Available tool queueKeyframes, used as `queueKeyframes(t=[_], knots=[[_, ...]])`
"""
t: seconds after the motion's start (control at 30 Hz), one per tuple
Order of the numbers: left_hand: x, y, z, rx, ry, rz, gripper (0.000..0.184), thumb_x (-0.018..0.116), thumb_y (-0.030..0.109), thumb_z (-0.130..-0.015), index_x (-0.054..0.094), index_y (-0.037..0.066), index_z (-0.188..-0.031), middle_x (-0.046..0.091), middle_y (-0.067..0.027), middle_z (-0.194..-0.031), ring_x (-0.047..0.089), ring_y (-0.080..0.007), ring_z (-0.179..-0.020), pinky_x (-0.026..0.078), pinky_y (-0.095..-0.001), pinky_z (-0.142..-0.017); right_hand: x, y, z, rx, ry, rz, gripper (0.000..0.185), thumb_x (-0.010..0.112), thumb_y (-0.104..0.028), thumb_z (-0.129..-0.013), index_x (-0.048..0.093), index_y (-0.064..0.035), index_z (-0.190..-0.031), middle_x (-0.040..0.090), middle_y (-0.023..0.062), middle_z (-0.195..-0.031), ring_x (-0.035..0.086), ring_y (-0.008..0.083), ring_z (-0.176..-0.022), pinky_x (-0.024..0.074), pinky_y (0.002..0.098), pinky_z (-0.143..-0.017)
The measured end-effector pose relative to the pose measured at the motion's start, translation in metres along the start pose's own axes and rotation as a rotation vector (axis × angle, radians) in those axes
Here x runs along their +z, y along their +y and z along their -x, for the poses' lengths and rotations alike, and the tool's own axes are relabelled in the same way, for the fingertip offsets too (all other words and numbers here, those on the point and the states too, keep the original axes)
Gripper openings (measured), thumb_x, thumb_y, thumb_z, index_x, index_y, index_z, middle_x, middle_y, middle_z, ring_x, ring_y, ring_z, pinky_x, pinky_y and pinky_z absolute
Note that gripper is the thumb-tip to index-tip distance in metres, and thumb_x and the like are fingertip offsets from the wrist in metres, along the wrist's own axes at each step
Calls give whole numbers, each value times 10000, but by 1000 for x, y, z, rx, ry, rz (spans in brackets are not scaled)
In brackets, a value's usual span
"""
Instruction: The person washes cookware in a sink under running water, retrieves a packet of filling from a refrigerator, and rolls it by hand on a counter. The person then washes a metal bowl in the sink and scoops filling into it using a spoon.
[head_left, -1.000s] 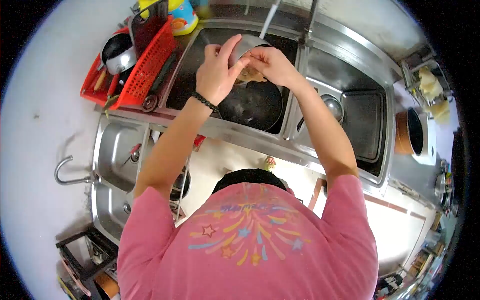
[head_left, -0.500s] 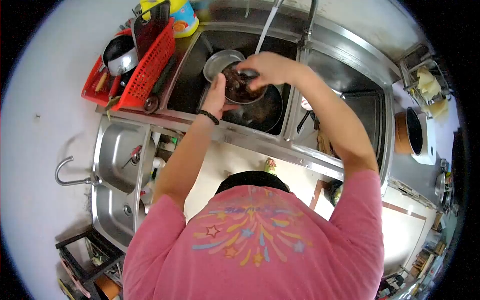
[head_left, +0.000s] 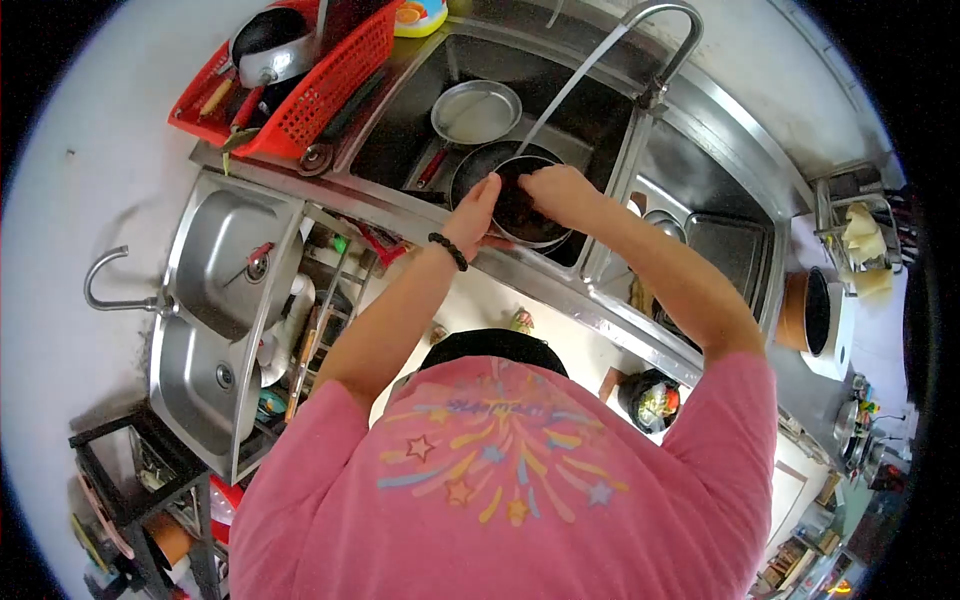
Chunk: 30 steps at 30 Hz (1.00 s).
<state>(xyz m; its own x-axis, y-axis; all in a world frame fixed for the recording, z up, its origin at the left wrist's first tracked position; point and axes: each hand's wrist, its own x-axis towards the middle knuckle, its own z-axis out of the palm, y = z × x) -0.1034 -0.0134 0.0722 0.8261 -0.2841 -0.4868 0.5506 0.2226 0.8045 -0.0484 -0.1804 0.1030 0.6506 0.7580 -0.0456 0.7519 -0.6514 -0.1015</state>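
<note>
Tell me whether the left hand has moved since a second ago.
Yes: the left hand has moved nearer to the sink's front rim.

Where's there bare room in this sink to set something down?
The dark sink basin looks bare between its left wall and the round silver pan, and right of the white water stream. Its near side is crowded: left hand, right hand, silver-rimmed vessel and round black pan.
</note>
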Motion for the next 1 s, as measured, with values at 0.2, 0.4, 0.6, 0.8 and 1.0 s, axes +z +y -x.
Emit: queueKeyframes(t=[0.2,0.4,0.6,0.8,1.0], knots=[[-8,-12,-1,-26,18,170,597,364,609,-848,356,166,-1250,544,-53,-1100,603,-200,-875,550,-375,-607,-38,2,16,9,-72,-473,461,654,-142,-720,511,-6,-1136,606,194,-962,613,294,-847,484,362,-739],[4,-9,0,6,-68,86,555,320,593,-871,385,162,-1215,554,-45,-1077,607,-192,-860,546,-373,-598,-53,6,20,-92,-109,-384,428,651,-104,-714,499,-18,-1106,582,178,-967,586,332,-858,473,382,-739],[3,-24,-7,30,-92,103,545,321,563,-886,364,167,-1258,548,-42,-1101,599,-183,-900,546,-346,-586,-16,-13,19,-27,-16,-300,359,674,-169,-688,477,-37,-957,557,162,-874,566,360,-843,458,433,-719],[-30,-12,3,105,113,131,609,376,564,-870,298,153,-1314,488,-58,-1195,595,-193,-926,545,-336,-624,-35,44,-23,400,170,-1212,308,637,-215,-806,564,-17,-1029,616,42,-814,599,119,-596,475,231,-501],[-46,-1,33,238,306,162,652,395,544,-875,251,128,-1356,448,-60,-1253,549,-207,-1020,516,-353,-751,66,205,-113,822,620,-2252,136,476,-23,-860,492,-7,-994,571,107,-751,552,173,-554,484,272,-483]])
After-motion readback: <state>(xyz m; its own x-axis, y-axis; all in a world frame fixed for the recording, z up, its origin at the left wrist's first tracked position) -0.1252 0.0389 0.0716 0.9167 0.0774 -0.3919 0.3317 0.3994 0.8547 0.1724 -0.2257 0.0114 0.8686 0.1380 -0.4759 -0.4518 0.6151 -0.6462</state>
